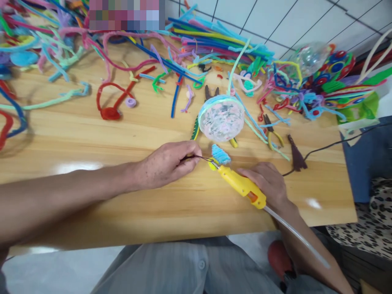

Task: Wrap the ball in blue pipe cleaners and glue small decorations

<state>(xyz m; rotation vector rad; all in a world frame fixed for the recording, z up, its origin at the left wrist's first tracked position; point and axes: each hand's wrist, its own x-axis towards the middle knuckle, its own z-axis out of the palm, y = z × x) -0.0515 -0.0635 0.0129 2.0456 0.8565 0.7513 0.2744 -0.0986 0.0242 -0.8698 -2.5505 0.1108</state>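
Observation:
My right hand [268, 181] is wrapped round a yellow hot glue gun [241, 185], and a long clear glue stick [297, 234] sticks out of its back end. In a pinch, my left hand [167, 165] holds a thin dark cord loop [203, 157]. The gun's metal nozzle meets the far end of that loop. Under the nozzle is a small yellow piece [212, 164], partly covered. Just beyond it lies a light blue fuzzy piece [220, 154]. A round disc [222, 119] with a pale, sparkly face and a blue-green pipe cleaner rim rests on green-and-yellow-handled pliers [194, 128].
Pipe cleaners [214, 38] in many colours lie heaped along the table's [107, 220] far side. To the right are small yellow-handled pliers [272, 132], a dark tassel-like piece [295, 153], a black cable [330, 143] and a clear ball [309, 59]. A red pipe cleaner shape [110, 112] lies left.

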